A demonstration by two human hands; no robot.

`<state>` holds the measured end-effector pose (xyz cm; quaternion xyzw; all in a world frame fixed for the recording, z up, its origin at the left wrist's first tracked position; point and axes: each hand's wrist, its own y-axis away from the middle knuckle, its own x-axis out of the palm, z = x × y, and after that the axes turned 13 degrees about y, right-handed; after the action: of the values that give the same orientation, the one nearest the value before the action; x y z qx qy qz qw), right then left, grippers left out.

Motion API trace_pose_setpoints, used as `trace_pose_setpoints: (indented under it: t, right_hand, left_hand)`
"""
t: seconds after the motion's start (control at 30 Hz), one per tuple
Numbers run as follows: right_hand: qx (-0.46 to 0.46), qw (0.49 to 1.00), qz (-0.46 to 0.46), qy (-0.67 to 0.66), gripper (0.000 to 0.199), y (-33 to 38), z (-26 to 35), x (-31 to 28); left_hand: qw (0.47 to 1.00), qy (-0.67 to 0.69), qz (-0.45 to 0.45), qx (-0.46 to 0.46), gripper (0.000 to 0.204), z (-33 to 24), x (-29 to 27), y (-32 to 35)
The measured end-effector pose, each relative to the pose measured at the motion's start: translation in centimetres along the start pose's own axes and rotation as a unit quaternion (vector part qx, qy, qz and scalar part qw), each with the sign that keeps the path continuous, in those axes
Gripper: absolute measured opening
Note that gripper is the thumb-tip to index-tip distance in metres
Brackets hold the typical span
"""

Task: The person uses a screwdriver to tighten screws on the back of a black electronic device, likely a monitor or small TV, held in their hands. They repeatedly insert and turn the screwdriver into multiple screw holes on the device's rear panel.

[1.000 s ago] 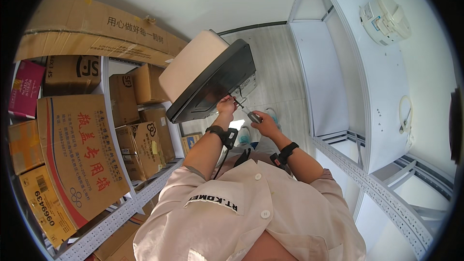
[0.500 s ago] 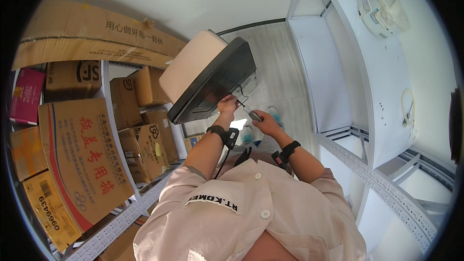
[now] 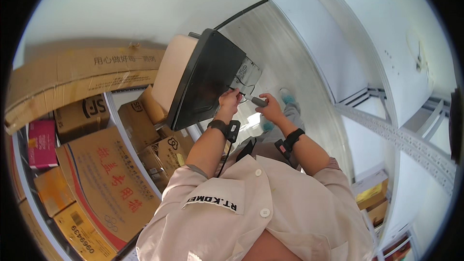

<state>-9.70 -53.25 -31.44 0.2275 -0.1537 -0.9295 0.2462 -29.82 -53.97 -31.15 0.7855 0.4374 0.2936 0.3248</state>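
Observation:
In my right hand (image 3: 271,108) is a screwdriver (image 3: 259,101), its grey handle gripped with the fingers closed. The shaft points left toward the black panel of a large beige-sided appliance (image 3: 176,70), whose exact kind I cannot make out. My left hand (image 3: 230,100) is closed around the front part of the shaft, close to the panel's right edge. Where the tip meets the panel is mostly hidden by the left fingers. A dark cable (image 3: 245,83) loops beside a metal plate (image 3: 250,71) at that edge. The appliance leans tilted, beige side to the left.
At left stands a shelf loaded with several cardboard boxes (image 3: 108,179), with a long carton (image 3: 82,67) across its top. White metal shelving (image 3: 401,133) runs along the right. Grey floor (image 3: 270,43) lies between them, my feet on it.
My view has turned, so the shelves and boxes shift in the picture. The appliance's black panel now faces me more. Both hands keep hold of the screwdriver.

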Motion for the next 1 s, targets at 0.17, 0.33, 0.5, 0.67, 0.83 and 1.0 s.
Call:
trace_pose_setpoints:
  t: [0.17,0.33,0.5,0.67,0.83,1.0]
  right_hand:
    - [0.079,0.987,0.017,-0.135,0.046,0.0,-0.5,0.0]
    - [0.117,0.974,0.035,-0.192,0.040,0.1,-2.2,0.7]
    - [0.117,0.979,0.034,-0.161,0.039,0.7,-1.9,0.8]
    - [0.095,0.983,0.018,-0.154,0.040,0.7,-2.4,1.0]
    - [0.086,0.987,0.024,-0.136,0.040,0.9,-1.9,0.4]
    - [0.096,0.986,0.034,-0.135,0.037,0.9,-1.8,0.4]
  left_hand:
    - [1.000,-0.018,0.002,-0.008,0.020,-0.4,0.5,0.7]
    - [0.999,-0.034,-0.004,-0.003,0.021,-0.2,0.7,0.7]
    - [0.999,-0.044,0.015,-0.019,0.025,-0.6,0.2,0.3]
    - [0.997,-0.067,0.007,-0.023,0.029,-0.7,0.6,0.9]
    - [0.997,-0.076,0.017,-0.028,0.032,-0.8,0.4,1.1]
    - [0.996,-0.084,0.025,-0.024,0.027,-0.6,0.0,0.5]
